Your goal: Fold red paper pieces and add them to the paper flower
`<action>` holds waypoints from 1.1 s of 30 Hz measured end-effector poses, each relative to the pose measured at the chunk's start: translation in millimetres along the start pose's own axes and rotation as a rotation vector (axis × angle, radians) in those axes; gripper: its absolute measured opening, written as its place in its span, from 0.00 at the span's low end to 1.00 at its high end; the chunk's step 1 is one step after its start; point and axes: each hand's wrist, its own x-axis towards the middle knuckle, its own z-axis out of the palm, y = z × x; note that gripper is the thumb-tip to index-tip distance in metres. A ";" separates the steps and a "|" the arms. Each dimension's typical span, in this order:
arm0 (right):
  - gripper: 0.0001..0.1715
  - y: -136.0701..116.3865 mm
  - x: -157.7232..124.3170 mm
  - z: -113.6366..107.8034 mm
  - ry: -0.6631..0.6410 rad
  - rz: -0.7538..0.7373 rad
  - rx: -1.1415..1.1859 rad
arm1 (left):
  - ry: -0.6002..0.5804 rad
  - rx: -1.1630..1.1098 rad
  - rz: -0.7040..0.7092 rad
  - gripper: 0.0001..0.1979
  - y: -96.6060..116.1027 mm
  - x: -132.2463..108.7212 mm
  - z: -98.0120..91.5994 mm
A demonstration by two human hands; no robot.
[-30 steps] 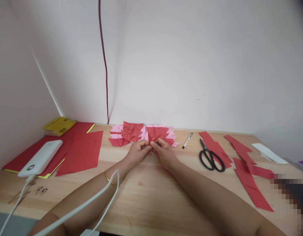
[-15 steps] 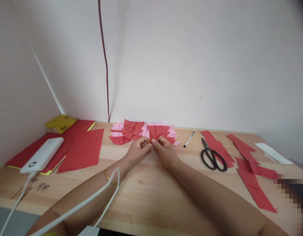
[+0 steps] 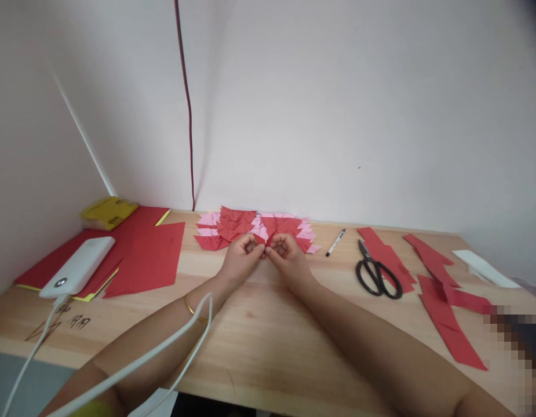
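Observation:
My left hand (image 3: 240,258) and my right hand (image 3: 286,256) meet at the middle of the wooden table (image 3: 268,341), fingers curled. Together they pinch a small folded red paper piece (image 3: 262,240) between their fingertips. Just behind the hands lies a spread of folded red and pink paper pieces (image 3: 254,229), close to the wall. A gold bangle (image 3: 193,310) sits on my left wrist.
Red paper sheets (image 3: 141,258) lie at the left with a white power bank (image 3: 79,266) and its cable on them, and a yellow object (image 3: 108,211) behind. A pen (image 3: 335,242), black scissors (image 3: 376,272) and red paper strips (image 3: 441,301) lie at the right.
Both hands have shifted slightly away from me toward the paper pile, and the fingers have curled more tightly around the red piece. The view has tilted down a little.

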 end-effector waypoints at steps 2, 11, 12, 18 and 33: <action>0.14 0.8 -0.3 -0.4 0.004 -0.025 -0.021 | 0.007 0.067 0.046 0.07 0.4 -0.6 -0.7; 0.05 -1.8 -5.9 -0.6 -0.019 -0.130 -0.334 | -0.018 0.228 0.180 0.05 1.3 -2.8 -1.6; 0.04 -2.8 -6.2 -0.7 -0.031 -0.136 -0.332 | -0.008 0.224 0.176 0.05 0.1 -2.6 -1.5; 0.07 -5.2 -5.9 -3.2 -0.077 -0.144 -0.306 | 0.001 0.054 0.028 0.08 -5.0 -0.8 -0.6; 0.15 1.8 -1.7 -1.1 0.022 0.014 0.021 | -0.006 -0.146 -0.077 0.08 -3.2 0.0 -0.6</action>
